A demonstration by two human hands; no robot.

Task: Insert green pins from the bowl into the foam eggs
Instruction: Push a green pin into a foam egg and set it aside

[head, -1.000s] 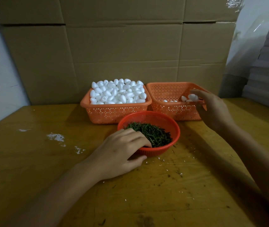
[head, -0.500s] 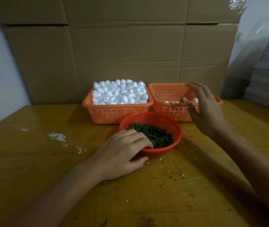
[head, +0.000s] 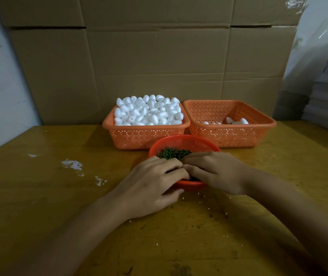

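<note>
Head view: pin-picking step, by my read. The left hand point(head: 149, 186) and right hand point(head: 217, 172) met fingertip to fingertip over the near side of the round red mesh bowl point(head: 187, 137). Each grip was curled with its contents hidden, so I cannot tell if a pin was pinched. Loose green pins point(head: 174, 153) lay just beyond the grips. Further beyond, the left orange plastic basket point(head: 145, 136) was heaped with white foam eggs point(head: 149, 111); the right orange basket point(head: 229, 134) held few. Next move likely needs an egg fetched.

i see the left hand point(head: 149, 186) and right hand point(head: 217, 172) touching fingertips over the bowl point(head: 187, 141) of pins point(head: 174, 153); eggs point(head: 149, 110) fill a basket point(head: 145, 136) behind.
</note>
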